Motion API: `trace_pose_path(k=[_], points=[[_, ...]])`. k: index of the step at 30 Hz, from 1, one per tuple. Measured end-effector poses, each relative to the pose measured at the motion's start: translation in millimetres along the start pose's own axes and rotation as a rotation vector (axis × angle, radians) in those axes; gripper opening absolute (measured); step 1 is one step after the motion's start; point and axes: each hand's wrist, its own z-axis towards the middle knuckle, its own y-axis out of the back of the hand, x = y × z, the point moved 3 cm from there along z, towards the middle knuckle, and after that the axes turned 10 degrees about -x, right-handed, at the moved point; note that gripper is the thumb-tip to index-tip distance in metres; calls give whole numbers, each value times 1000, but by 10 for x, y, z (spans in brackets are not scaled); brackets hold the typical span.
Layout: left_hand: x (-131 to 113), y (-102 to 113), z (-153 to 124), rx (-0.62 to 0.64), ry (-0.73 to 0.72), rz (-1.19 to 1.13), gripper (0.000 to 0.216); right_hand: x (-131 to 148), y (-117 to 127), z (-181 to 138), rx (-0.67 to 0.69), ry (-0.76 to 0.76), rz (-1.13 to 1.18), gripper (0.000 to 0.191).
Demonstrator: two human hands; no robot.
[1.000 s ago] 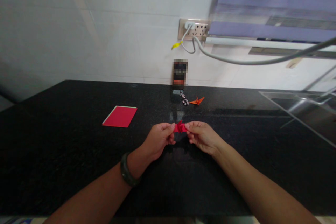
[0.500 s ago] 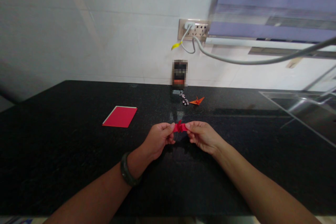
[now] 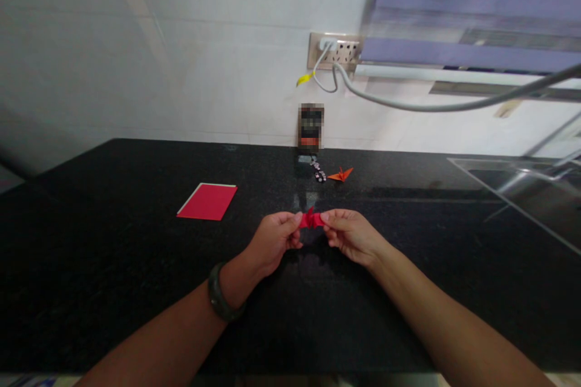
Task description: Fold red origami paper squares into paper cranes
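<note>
A small red origami crane [image 3: 311,219] is stretched between my two hands, just above the dark countertop. My left hand [image 3: 276,238] pinches its left wing between thumb and fingers. On the other side, my right hand [image 3: 350,233] pinches the right wing in the same way. The crane's pointed middle sticks up between the fingertips, and the wing ends are hidden under them. Beyond my hands an orange origami crane [image 3: 341,175] rests on the counter with its wings spread.
To the left lies a stack of red square paper [image 3: 207,202] on the black countertop [image 3: 113,266]. A phone with a blurred screen [image 3: 310,127] leans on the wall, a dotted strap [image 3: 320,175] before it. A sink [image 3: 540,190] is at right; a cable [image 3: 426,107] hangs from the socket [image 3: 347,51].
</note>
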Motion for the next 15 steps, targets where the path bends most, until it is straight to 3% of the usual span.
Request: trace_pose_path(k=[15], points=[[13, 6, -2, -3, 15, -8, 33, -8, 20, 12, 9, -11, -4, 10]])
